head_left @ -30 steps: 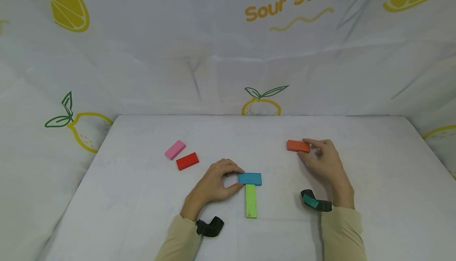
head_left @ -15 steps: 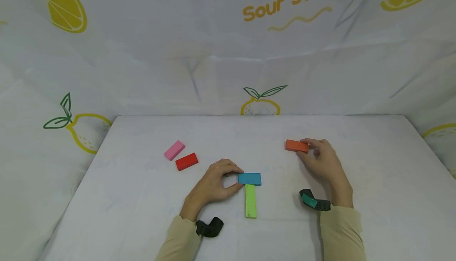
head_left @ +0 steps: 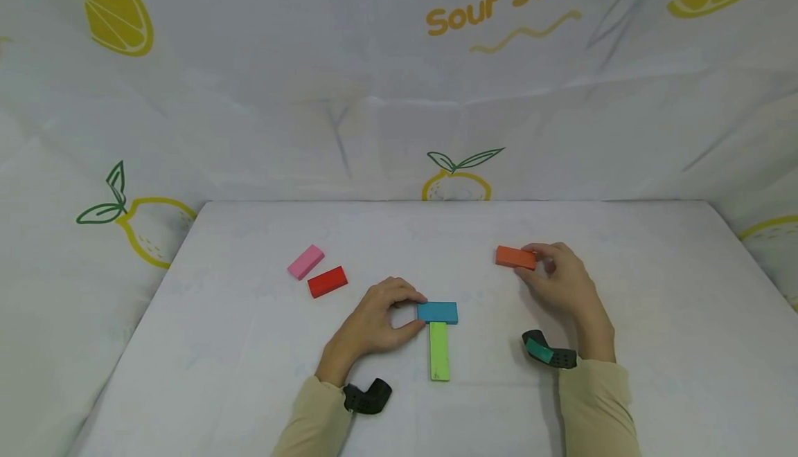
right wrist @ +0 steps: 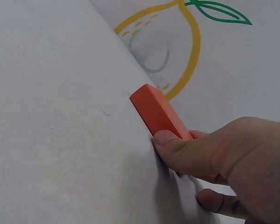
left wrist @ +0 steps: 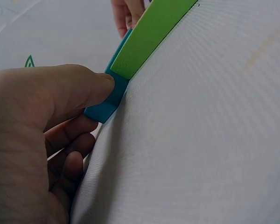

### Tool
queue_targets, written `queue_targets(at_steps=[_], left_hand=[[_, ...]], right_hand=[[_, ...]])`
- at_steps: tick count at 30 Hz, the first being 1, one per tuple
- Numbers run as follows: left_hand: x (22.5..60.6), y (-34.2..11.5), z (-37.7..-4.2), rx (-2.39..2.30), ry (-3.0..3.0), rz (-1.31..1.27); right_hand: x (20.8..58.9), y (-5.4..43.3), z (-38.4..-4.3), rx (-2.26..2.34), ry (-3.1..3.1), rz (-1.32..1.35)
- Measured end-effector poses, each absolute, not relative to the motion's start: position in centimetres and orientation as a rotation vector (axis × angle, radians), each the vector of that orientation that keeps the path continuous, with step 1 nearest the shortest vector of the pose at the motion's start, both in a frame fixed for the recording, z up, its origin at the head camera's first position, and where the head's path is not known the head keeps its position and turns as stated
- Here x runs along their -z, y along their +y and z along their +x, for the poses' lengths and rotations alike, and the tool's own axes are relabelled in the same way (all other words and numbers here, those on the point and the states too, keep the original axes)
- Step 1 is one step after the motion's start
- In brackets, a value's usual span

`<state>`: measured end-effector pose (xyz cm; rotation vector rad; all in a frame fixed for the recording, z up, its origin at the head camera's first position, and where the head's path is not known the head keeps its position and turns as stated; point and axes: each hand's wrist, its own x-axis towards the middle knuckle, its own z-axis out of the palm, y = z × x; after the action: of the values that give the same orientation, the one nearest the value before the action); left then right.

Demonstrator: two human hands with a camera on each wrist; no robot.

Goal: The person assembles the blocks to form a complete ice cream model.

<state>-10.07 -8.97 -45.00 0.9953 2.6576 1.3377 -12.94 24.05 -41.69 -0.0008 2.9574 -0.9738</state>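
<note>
My left hand (head_left: 377, 318) pinches the left end of a blue block (head_left: 438, 312) between thumb and fingers. Against the middle of the blue block's near side stands the end of a light green block (head_left: 439, 352), so the two form a T. In the left wrist view the thumb presses on the blue block (left wrist: 107, 105), beside the green block (left wrist: 147, 39). Farther back on the right, my right hand (head_left: 561, 280) grips an orange block (head_left: 515, 257) by its right end. The right wrist view has the thumb on the near side of that orange block (right wrist: 156, 109).
A pink block (head_left: 306, 262) and a red block (head_left: 327, 282) lie close together at the back left of the white table (head_left: 218, 346). Behind the table hangs a white cloth (head_left: 280, 118) printed with lemons. Dark wrist devices sit on both sleeves.
My right hand has shifted slightly to the left with the orange block in its grip. The left hand, the blue block and the green block stay where they were.
</note>
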Motion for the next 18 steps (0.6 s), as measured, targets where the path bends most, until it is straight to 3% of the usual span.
queue_targets(at_steps=[18], left_hand=[[45.02, -8.9, -9.97, -1.341, 2.657, 0.978]], right_hand=[[40.83, 23.45, -12.99, 1.027, 2.83, -0.176]])
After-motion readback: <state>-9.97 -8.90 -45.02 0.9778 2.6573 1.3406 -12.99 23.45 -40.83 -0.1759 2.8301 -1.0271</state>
